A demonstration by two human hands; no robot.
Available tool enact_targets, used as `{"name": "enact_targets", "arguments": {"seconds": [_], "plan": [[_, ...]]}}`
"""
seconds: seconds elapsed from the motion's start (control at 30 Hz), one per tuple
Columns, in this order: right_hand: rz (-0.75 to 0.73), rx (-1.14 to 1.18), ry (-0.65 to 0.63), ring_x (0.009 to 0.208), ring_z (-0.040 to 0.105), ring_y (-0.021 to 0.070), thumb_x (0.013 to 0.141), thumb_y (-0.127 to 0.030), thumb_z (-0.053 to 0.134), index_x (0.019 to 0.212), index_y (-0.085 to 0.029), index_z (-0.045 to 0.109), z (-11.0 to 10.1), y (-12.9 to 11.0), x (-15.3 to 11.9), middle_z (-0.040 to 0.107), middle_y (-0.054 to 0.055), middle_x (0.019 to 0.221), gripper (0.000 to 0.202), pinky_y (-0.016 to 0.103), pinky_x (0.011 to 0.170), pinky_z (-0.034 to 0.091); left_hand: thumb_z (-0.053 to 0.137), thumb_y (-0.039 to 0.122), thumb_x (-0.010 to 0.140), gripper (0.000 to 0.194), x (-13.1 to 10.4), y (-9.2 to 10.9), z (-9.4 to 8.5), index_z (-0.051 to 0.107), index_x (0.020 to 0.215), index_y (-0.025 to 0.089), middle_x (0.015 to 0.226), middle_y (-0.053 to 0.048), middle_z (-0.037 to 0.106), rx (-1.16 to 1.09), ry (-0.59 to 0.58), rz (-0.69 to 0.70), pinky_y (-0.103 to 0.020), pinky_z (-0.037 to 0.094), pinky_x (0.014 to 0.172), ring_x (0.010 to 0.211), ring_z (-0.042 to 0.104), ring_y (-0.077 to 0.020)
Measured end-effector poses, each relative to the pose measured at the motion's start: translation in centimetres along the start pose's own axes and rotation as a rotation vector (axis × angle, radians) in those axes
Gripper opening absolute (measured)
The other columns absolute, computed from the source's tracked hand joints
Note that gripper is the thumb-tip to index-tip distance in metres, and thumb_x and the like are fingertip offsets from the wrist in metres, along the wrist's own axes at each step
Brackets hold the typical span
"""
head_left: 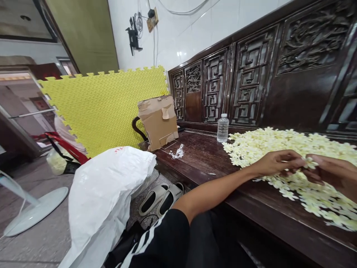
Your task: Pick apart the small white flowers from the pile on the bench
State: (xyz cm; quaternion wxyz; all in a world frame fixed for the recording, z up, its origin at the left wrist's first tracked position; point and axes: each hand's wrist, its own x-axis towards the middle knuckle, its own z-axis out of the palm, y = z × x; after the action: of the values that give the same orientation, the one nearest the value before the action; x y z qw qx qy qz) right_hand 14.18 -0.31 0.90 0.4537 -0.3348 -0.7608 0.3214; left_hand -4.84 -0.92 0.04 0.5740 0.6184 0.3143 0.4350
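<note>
My left hand (280,163) reaches in over a wide heap of pale yellow-white flowers (256,143), its thumb and fingers pinched together. Facing it, fingertips almost meeting, is my right hand (330,171), also closed. A single small flower (311,163) with a yellow centre sits between the two sets of fingertips, and both hands appear to grip it. The heap spreads on a dark wooden bench (200,156) below and behind my hands. Some of the right hand's fingers are hidden behind the flower and its own thumb.
A clear bottle (222,128) stands beside the heap. Further left are small white pieces (177,152), a torn cardboard piece (161,121) and a yellow foam mat (106,108). A white sack (103,193) and slippers (163,199) are on the floor. A carved backrest (251,82) borders the bench.
</note>
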Motion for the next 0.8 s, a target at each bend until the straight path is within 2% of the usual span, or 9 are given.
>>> {"name": "enact_targets", "arguments": {"seconds": [0.03, 0.1, 0.17, 0.23, 0.33, 0.43, 0.57, 0.67, 0.8], "plan": [[0.147, 0.209, -0.067, 0.056, 0.05, 0.0246, 0.08, -0.076, 0.067, 0.067, -0.029, 0.068, 0.1, -0.7, -0.2, 0.054, 0.012, 0.064, 0.048, 0.047, 0.052, 0.042, 0.078, 0.038, 0.088, 0.027, -0.1, 0.1, 0.1, 0.058, 0.092, 0.021, 0.076, -0.002, 0.056, -0.03, -0.018, 0.008, -0.027, 0.042, 0.056, 0.059, 0.051, -0.0096], [0.27, 0.441, -0.067, 0.061, 0.047, 0.0229, 0.071, -0.069, 0.083, 0.072, -0.028, 0.068, 0.3, -1.7, -0.6, 0.053, 0.008, 0.067, 0.044, 0.042, 0.055, 0.038, 0.089, 0.053, 0.073, 0.049, -0.5, 0.5, 0.4, 0.057, 0.092, 0.02, 0.073, 0.001, 0.056, -0.088, -0.02, 0.042, -0.026, 0.042, 0.058, 0.06, 0.051, -0.0096], [0.285, 0.511, -0.062, 0.062, 0.045, 0.0204, 0.065, -0.066, 0.091, 0.073, -0.026, 0.064, 0.4, -2.2, -0.8, 0.049, 0.003, 0.065, 0.049, 0.039, 0.058, 0.035, 0.093, 0.059, 0.064, 0.061, -0.9, 0.8, 0.6, 0.054, 0.092, 0.021, 0.07, 0.004, 0.055, -0.136, -0.043, 0.063, -0.025, 0.04, 0.058, 0.059, 0.05, -0.0088], [0.236, 0.5, -0.088, 0.06, 0.042, 0.0176, 0.072, -0.066, 0.088, 0.074, -0.025, 0.061, 0.5, -2.4, -1.0, 0.048, 0.0, 0.063, 0.05, 0.036, 0.058, 0.032, 0.091, 0.063, 0.064, 0.064, -1.3, 0.8, 0.7, 0.052, 0.093, 0.021, 0.066, 0.006, 0.051, -0.169, -0.047, 0.089, -0.022, 0.036, 0.057, 0.057, 0.046, -0.0074], [0.079, 0.361, -0.105, 0.058, 0.041, 0.0146, 0.089, -0.065, 0.076, 0.071, -0.022, 0.056, 0.7, -2.5, -1.2, 0.047, -0.001, 0.061, 0.05, 0.034, 0.059, 0.029, 0.091, 0.062, 0.065, 0.064, -1.7, 0.6, 0.9, 0.051, 0.093, 0.021, 0.071, 0.006, 0.054, -0.209, -0.119, 0.074, -0.022, 0.038, 0.059, 0.06, 0.05, -0.0077], [0.016, 0.264, -0.079, 0.054, 0.038, 0.0134, 0.09, -0.068, 0.072, 0.072, -0.023, 0.053, 0.9, -2.7, -1.2, 0.044, -0.004, 0.056, 0.052, 0.031, 0.056, 0.027, 0.09, 0.058, 0.071, 0.059, -2.0, 0.4, 1.4, 0.049, 0.091, 0.021, 0.07, 0.006, 0.05, -0.264, -0.104, 0.045, -0.022, 0.036, 0.057, 0.06, 0.048, -0.0076], [-0.043, 0.006, -0.02, 0.055, 0.037, 0.0142, 0.092, -0.079, 0.058, 0.071, -0.024, 0.047, 0.9, -3.3, -1.0, 0.041, -0.004, 0.06, 0.06, 0.03, 0.056, 0.028, 0.066, 0.04, 0.1, 0.031, -2.2, 0.8, 1.7, 0.047, 0.089, 0.018, 0.069, 0.005, 0.047, -0.202, -0.034, 0.101, -0.02, 0.033, 0.058, 0.061, 0.043, -0.0048], [-0.112, -0.313, 0.023, 0.063, 0.044, 0.0177, 0.099, -0.077, 0.044, 0.072, -0.024, 0.044, 0.8, -3.8, -0.6, 0.045, 0.0, 0.066, 0.06, 0.032, 0.062, 0.032, 0.063, 0.036, 0.103, 0.029, -1.7, 1.0, 1.6, 0.049, 0.086, 0.017, 0.068, 0.005, 0.049, -0.087, 0.0, 0.184, -0.02, 0.031, 0.055, 0.058, 0.042, -0.0046], [-0.039, -0.612, 0.005, 0.063, 0.048, 0.0213, 0.104, -0.074, 0.025, 0.077, -0.026, 0.042, 0.5, -4.5, -1.2, 0.055, 0.005, 0.068, 0.058, 0.035, 0.064, 0.033, 0.063, 0.032, 0.103, 0.033, -1.4, 1.1, 2.3, 0.047, 0.077, 0.018, 0.059, 0.007, 0.044, 0.021, 0.123, 0.208, -0.023, 0.031, 0.049, 0.051, 0.038, -0.0057]]}}
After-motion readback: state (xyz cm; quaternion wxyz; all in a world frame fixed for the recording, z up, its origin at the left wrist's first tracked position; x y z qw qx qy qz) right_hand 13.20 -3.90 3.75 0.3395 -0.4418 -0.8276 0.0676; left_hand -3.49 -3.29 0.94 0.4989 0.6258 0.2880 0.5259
